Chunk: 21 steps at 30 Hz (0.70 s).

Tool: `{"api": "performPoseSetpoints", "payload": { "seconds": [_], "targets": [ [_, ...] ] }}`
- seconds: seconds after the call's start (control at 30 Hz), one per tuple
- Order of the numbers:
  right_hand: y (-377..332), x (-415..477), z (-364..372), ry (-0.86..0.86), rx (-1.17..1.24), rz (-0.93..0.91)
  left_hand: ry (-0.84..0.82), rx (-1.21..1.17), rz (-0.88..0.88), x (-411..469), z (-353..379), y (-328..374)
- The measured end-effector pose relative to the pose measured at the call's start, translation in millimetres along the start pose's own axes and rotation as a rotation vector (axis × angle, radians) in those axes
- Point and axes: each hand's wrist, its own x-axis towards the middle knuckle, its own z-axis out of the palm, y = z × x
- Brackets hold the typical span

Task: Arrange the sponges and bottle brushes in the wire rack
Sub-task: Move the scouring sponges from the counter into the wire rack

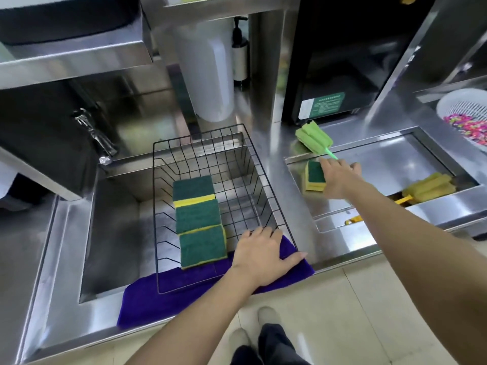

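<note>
Black wire rack, rectangular and open-topped, is sitting in the middle of the frame over a stainless steel sink basin, its near edge resting on a purple cloth draped over the sink's front rim.

Three green-and-yellow scouring sponges are leaning in a row along the rack's left half, green faces up, each overlapping the next.

Left hand, lower centre, is lying palm-down on the rack's near right corner, fingers spread over the wire and the thumb stretched out onto the cloth; it is pinching nothing.

Right hand, right of centre, is reaching into a shallow stainless steel tray recessed in the counter, fingers extended over a fourth green-and-yellow sponge lying at the tray's left end. Whether the fingers are gripping it cannot be told.

Green foam bottle brush is lying on the counter just beyond the tray's left corner, its thin handle running toward the right hand's fingertips.

Yellow foam bottle brush is lying at the tray's right end, handle pointing toward the lower left.

White plastic colander holding multicoloured pieces is sitting at the right edge of the frame.
</note>
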Motion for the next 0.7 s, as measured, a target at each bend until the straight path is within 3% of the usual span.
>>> {"api": "performPoseSetpoints", "payload": {
  "seconds": [0.13,0.23,0.3,0.4,0.5,0.7],
  "targets": [
    [2,-2,4,-0.026,-0.151,0.041,0.014,-0.005,-0.023,-2,1,-1],
    [5,-1,14,0.027,-0.100,0.035,0.025,0.005,-0.042,-6,-2,-3],
    [4,-2,12,0.044,0.063,0.053,0.021,0.002,-0.054,-9,-4,-6],
    [-2,1,-6,0.080,0.493,0.123,0.035,0.004,-0.073,-11,-5,-12],
    [-12,7,-23,0.111,0.896,0.066,0.052,0.025,-0.092,-17,-7,-18],
    [-77,7,-54,0.217,1.064,-0.129,0.081,0.039,-0.153,-41,-11,-44]
  ]
}}
